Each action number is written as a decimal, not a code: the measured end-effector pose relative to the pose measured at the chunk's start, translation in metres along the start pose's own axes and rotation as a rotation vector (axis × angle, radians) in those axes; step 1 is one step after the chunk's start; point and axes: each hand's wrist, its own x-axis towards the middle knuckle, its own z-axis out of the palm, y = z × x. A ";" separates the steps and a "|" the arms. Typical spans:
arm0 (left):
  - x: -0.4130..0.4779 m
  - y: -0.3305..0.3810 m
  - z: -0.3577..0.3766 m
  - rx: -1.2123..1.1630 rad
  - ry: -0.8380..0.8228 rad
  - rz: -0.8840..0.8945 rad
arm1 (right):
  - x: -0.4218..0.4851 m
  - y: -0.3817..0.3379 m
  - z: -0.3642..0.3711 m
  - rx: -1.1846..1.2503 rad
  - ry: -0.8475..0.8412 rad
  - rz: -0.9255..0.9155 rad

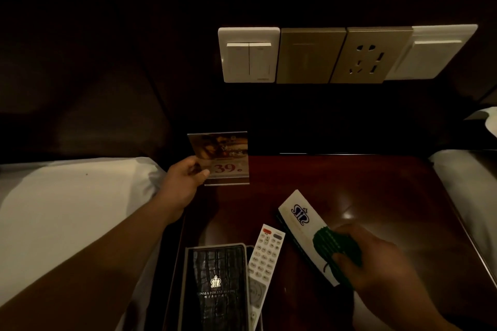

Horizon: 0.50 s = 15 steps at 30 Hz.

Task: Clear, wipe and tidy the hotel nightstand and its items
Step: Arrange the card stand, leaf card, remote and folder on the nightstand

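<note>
My left hand (185, 177) grips the left edge of a clear acrylic sign holder (223, 156) with a "39" card, standing upright at the back left of the dark wooden nightstand (363, 191). My right hand (376, 260) pinches the lower end of a white and green leaflet (301, 226) with a blue crown logo, held at a slant over the nightstand's front. A white remote control (265, 258) lies beside a black leather folder (217, 285) in a tray at the front left.
A row of wall switches (248, 55) and a socket (368, 58) sits above the nightstand. White bed pillows lie at the left (67, 204) and right (468, 177). The middle and right of the nightstand top show bare polished wood.
</note>
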 end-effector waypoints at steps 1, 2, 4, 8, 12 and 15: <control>-0.001 -0.003 0.000 -0.031 -0.003 -0.002 | 0.001 0.000 -0.003 -0.003 0.011 0.007; -0.003 -0.005 0.001 -0.054 0.000 -0.002 | 0.002 0.000 -0.006 -0.003 0.018 0.012; -0.009 -0.008 0.003 -0.092 0.050 -0.021 | 0.006 0.002 -0.012 -0.007 0.012 0.005; -0.039 -0.002 0.012 -0.218 0.396 -0.119 | 0.012 0.008 -0.017 0.005 -0.012 -0.005; -0.092 0.007 0.040 0.023 0.341 0.015 | 0.028 0.011 -0.022 -0.027 -0.058 -0.012; -0.106 0.020 0.065 0.179 0.063 0.087 | 0.054 0.005 -0.028 -0.050 0.002 -0.076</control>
